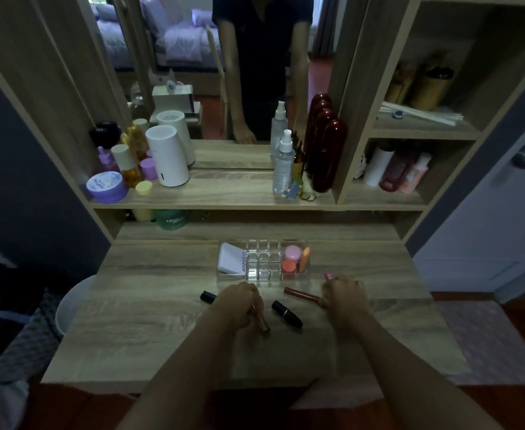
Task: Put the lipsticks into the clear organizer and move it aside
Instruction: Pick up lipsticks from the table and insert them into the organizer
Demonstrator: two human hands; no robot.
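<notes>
Head view: you stood at the wooden desk (pixel 162 305), both forearms reaching in from the bottom of the frame.
Left hand: your left hand (pixel 239 301) was closed around a gold lipstick (pixel 262 321), whose lower end stuck out toward the bottom of the frame.
Right hand: your right hand (pixel 343 294) was closed on the end of a thin red lip tube (pixel 301 294); a pink-capped lipstick (pixel 330 276) showed just above the knuckles, but I could not tell if you held it too.
Still on the desk: a black lipstick (pixel 287 313) lay between your hands, and another black tube (pixel 208 297) lay just left of the left hand.
Organizer: the clear organizer (pixel 262 260) sat in the centre of the frame, just above your hands; its middle grid of small cells looked empty, a white pack (pixel 231 259) filled the left part, and pink and orange items (pixel 295 259) the right part.
Advice for this step: I judged that you should lift each lipstick upright and lower it straight into one free cell, one hand at a time.
Risk: the organizer looked light, so a sideways push could shift it.
</notes>
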